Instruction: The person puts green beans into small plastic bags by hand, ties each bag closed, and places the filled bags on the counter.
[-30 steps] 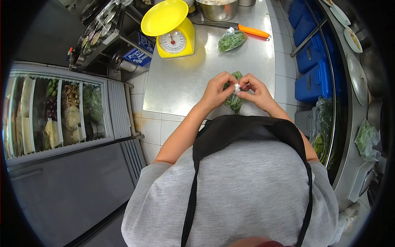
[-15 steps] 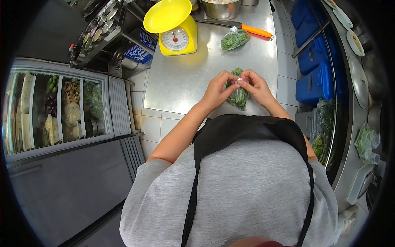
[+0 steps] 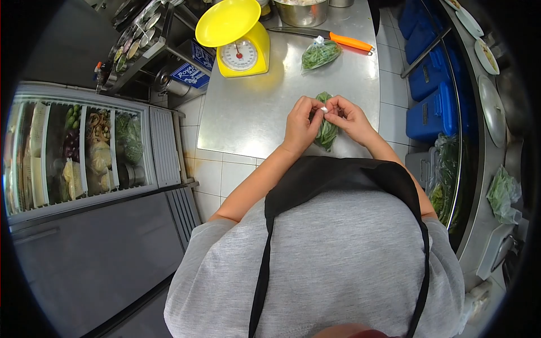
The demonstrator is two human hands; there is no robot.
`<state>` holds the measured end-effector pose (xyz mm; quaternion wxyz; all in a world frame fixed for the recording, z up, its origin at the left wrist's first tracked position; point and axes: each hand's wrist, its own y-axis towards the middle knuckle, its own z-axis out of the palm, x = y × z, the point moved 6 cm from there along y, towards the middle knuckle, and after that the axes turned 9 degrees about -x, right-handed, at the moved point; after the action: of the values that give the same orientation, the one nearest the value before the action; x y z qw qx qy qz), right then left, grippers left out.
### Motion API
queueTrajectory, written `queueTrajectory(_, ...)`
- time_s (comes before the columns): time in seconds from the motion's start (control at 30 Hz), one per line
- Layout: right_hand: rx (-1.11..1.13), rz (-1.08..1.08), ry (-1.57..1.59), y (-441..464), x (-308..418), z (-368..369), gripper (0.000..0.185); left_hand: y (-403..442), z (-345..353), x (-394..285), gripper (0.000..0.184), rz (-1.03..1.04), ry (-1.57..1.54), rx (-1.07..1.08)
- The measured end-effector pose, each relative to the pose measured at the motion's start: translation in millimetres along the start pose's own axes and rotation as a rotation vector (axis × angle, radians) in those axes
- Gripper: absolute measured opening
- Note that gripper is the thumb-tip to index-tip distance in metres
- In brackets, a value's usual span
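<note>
A person in a grey short-sleeved shirt and black apron (image 3: 338, 177) has both hands over a brushed stainless-steel table (image 3: 256, 112). Between the hands is a clear plastic bag packed with green leafy stalks (image 3: 327, 136) — an elongated bundle whose long axis runs nearly from 12 to 6 o'clock, 12 being straight away from the body.

With that bag as the centre of the dial, the left hand (image 3: 302, 123) comes in from 9 o'clock and the right hand (image 3: 351, 119) from 3. Their fingertips meet at the bag's small white gathered neck (image 3: 324, 109), each hand pinching there between thumb and fingers, with neither clearly nearer. The greens show on both sides of the grip, a little toward 12 and more toward 6; whether the bag rests fully on the steel cannot be told.

Well apart at 12 o'clock lies a second clear bag of greens with a white top (image 3: 321, 55), just beside a dark-bladed knife with a bright orange handle (image 3: 350, 42). Between 10 and 11 stands a yellow dial scale with a round pan (image 3: 242, 48).
</note>
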<state>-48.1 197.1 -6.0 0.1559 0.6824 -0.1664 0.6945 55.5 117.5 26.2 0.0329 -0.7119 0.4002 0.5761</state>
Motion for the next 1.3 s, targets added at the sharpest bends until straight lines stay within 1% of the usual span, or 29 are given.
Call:
queueTrajectory(0.1,0.006,-0.036,0.003,2.6,-2.9,1.0,0.01,1.3,-0.5,4.3,0.01,-0.046,-0.017,-0.019)
queueTrajectory(0.17,-0.093,-0.142,-0.056,0.3,1.0,0.4,0.01,1.9,1.5,13.8,0.013,-0.129,-0.148,0.055)
queueTrajectory(0.2,-0.09,-0.141,-0.057,0.9,1.3,1.3,0.01,2.2,-1.2,13.8,0.013,-0.13,-0.149,0.052)
queueTrajectory(0.27,-0.094,-0.1,-0.018,1.8,0.1,3.1,0.01,3.3,-4.9,9.0,0.017,-0.062,-0.144,0.117)
queueTrajectory(0.4,-0.067,-0.075,-0.04,5.5,-1.1,0.0,0.009,4.2,-5.0,9.3,0.02,-0.034,-0.118,0.168)
queueTrajectory(0.5,-0.06,-0.063,-0.039,5.8,-0.7,-0.4,0.01,3.5,-3.6,4.4,0.018,-0.018,-0.098,0.128)
queueTrajectory(0.57,-0.047,-0.094,-0.07,3.6,1.1,0.8,0.01,0.7,-4.9,6.6,0.014,-0.001,-0.035,0.041)
queueTrajectory(0.6,-0.048,-0.093,-0.071,2.4,3.0,1.5,0.01,-0.5,-2.8,8.0,0.014,-0.001,-0.037,0.042)
queueTrajectory(0.67,-0.041,-0.171,-0.165,0.0,12.0,5.2,0.01,-2.7,-4.3,13.3,0.011,-0.033,-0.035,-0.036)
queueTrajectory(0.8,-0.041,-0.171,-0.251,2.7,8.0,6.8,0.01,-2.3,-7.7,21.9,0.009,-0.043,-0.049,-0.073)
queueTrajectory(0.87,-0.101,-0.104,0.042,4.8,-4.4,2.5,0.01,-1.1,-7.4,20.4,0.008,0.028,-0.069,-0.022)
queueTrajectory(0.9,-0.102,-0.101,0.038,4.7,-3.2,1.8,0.01,0.3,-9.0,18.7,0.008,0.026,-0.074,-0.023)
queueTrajectory(0.97,-0.1,-0.159,0.023,1.7,4.6,2.2,0.009,0.7,-7.6,14.5,0.01,0.03,-0.011,0.059)
queueTrajectory(1.0,-0.102,-0.155,0.023,0.1,5.3,1.1,0.009,0.5,-8.3,13.9,0.01,0.028,-0.013,0.062)
queueTrajectory(1.07,-0.073,-0.212,-0.166,-0.8,7.7,-0.6,0.011,1.0,-5.2,10.1,0.012,0.1,-0.021,0.116)
queueTrajectory(1.1,-0.074,-0.213,-0.168,-0.2,6.4,-2.9,0.011,1.2,-4.7,10.1,0.012,0.102,-0.023,0.116)
queueTrajectory(1.17,-0.038,-0.319,-0.287,-1.2,7.4,-1.2,0.012,-2.8,-3.5,2.6,0.011,0.204,-0.055,0.151)
queueTrajectory(1.3,-0.023,-0.309,-0.282,-5.5,10.5,1.8,0.015,-12.6,-2.8,12.8,0.011,0.177,-0.12,0.144)
